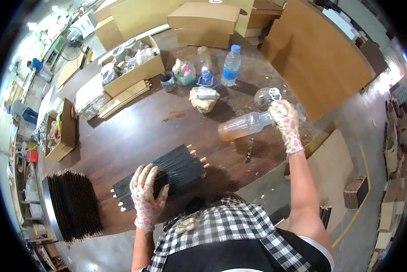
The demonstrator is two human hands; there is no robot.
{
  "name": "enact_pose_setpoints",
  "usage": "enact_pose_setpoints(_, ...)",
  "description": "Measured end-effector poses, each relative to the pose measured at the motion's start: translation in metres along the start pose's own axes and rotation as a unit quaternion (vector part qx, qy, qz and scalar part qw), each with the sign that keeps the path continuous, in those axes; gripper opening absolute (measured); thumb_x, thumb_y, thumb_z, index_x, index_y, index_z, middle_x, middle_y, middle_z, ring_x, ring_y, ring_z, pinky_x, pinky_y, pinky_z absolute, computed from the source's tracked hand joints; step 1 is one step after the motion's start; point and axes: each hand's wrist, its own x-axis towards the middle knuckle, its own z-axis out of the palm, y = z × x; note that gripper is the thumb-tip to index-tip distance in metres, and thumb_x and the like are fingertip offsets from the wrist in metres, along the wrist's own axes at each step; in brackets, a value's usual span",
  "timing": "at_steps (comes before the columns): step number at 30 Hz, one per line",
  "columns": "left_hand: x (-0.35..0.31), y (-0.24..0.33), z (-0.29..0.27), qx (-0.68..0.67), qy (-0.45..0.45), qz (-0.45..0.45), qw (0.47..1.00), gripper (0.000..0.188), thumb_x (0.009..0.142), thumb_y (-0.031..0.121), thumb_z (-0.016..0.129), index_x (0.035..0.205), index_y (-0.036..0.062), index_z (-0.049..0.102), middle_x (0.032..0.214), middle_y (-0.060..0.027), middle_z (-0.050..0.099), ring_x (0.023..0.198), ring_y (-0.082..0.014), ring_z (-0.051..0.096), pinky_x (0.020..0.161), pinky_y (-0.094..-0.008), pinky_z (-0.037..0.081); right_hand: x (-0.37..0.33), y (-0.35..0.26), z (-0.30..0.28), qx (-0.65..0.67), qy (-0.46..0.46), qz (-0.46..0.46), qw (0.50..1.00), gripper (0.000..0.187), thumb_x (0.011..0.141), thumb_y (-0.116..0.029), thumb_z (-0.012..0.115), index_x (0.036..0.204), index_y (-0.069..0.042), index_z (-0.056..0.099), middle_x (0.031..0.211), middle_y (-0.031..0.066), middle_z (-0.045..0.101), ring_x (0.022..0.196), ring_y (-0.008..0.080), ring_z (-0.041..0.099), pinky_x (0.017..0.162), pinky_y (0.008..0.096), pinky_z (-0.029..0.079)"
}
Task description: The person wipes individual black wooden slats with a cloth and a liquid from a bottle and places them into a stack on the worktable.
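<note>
My left hand (pixel 146 195), in a flower-patterned glove, rests on top of a black stack of thin slats (pixel 167 177) with wooden pegs sticking out of its ends. The stack lies near the front edge of the dark wooden table (pixel 140 127). My right hand (pixel 285 122), gloved the same way, grips the neck end of a clear plastic bottle (pixel 242 127). That bottle lies tilted almost flat above the table, with orange-brown liquid pooled at its far end.
A second black stack (pixel 74 206) sits at the table's left corner. Behind are an open cardboard box of jars (pixel 131 61), a water bottle (pixel 231 65), a crumpled bag (pixel 204 99), closed boxes (pixel 208 22) and a leaning brown board (pixel 321 59). A small dark tool (pixel 248 152) lies near the right edge.
</note>
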Motion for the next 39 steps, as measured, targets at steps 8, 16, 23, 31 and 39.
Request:
enact_pose_setpoints(8,0.010,-0.014,-0.004,0.133,-0.222,-0.075,0.963,0.142,0.040,0.058,0.088,0.151,-0.0041,0.026,0.158,-0.0279,0.023,0.143,-0.0493,0.023,0.118,-0.0576,0.021,-0.111,0.052,0.045,0.567,0.128,0.411,0.702,0.025,0.094,-0.040,0.063,0.098,-0.016,0.061,0.080,-0.0012,0.061,0.057,0.0110,0.059,0.046,0.0242,0.049)
enact_pose_setpoints(16,0.013,-0.021,-0.008,0.160,-0.200,0.060,0.965,0.120,0.059,0.066,0.079,0.152,0.0078,0.032,0.146,-0.0249,0.041,0.130,-0.0451,0.041,0.109,-0.0554,0.033,-0.101,0.022,0.001,0.564,0.228,0.451,0.653,0.017,0.091,-0.033,0.069,0.097,-0.018,0.065,0.079,0.0026,0.062,0.061,0.0143,0.060,0.044,0.0232,0.050)
enact_pose_setpoints(23,0.019,-0.016,-0.006,0.149,-0.218,0.049,0.963,0.114,0.061,0.055,0.082,0.152,0.0072,0.032,0.142,-0.0254,0.044,0.126,-0.0461,0.043,0.107,-0.0561,0.034,-0.009,-0.003,-0.031,0.248,0.068,0.018,0.966,0.028,0.088,-0.020,0.073,0.113,-0.008,0.067,0.101,0.0097,0.072,0.088,0.0199,0.068,0.078,0.0315,0.057)
enact_pose_setpoints(31,0.011,-0.026,0.008,0.135,-0.211,0.017,0.968,0.125,0.047,0.043,0.089,0.149,-0.0006,0.031,0.141,-0.0239,0.040,0.128,-0.0426,0.038,0.111,-0.0532,0.029,-0.003,-0.057,0.052,-0.285,-0.095,-0.072,0.951,0.033,0.096,-0.040,0.054,0.107,-0.010,0.061,0.102,0.0184,0.057,0.090,0.0349,0.067,0.074,0.0458,0.056)
enact_pose_setpoints(39,-0.007,-0.047,0.004,0.094,-0.147,0.070,0.982,0.124,0.050,0.057,0.087,0.148,0.0004,0.035,0.152,-0.0238,0.034,0.140,-0.0439,0.032,0.117,-0.0534,0.022,0.016,-0.053,0.036,-0.458,-0.094,-0.215,0.857,0.023,0.095,-0.032,0.052,0.104,-0.014,0.064,0.111,0.0099,0.060,0.101,0.0293,0.059,0.088,0.0412,0.049)
